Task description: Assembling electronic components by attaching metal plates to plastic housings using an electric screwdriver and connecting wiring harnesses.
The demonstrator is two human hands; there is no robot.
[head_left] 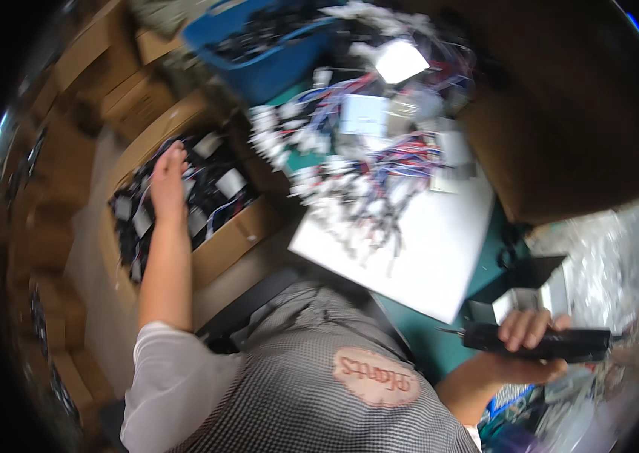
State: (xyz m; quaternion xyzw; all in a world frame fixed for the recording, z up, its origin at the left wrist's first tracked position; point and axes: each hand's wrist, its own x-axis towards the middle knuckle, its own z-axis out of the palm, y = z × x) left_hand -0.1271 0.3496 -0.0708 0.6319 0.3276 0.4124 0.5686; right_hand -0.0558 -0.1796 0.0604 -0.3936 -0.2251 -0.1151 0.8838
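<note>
My left hand (168,185) reaches into a cardboard box (229,240) at the left, its fingers stretched out over a heap of black parts (197,198) with wires and white pieces among them. Nothing shows in that hand. At the lower right, my right hand (525,341) is wrapped round a black electric screwdriver (580,345), whose thin metal bit points left. Bundles of wires with white connectors (350,192) lie on a white sheet (429,257) on the green table, between my hands. Motion blurs much of the picture.
A blue bin (248,75) full of black parts stands at the far side. A large brown cardboard box (576,113) rises at the right, with clear plastic bags (606,257) below it. More cardboard boxes (135,102) line the left. A small dark open box (519,291) sits near my right hand.
</note>
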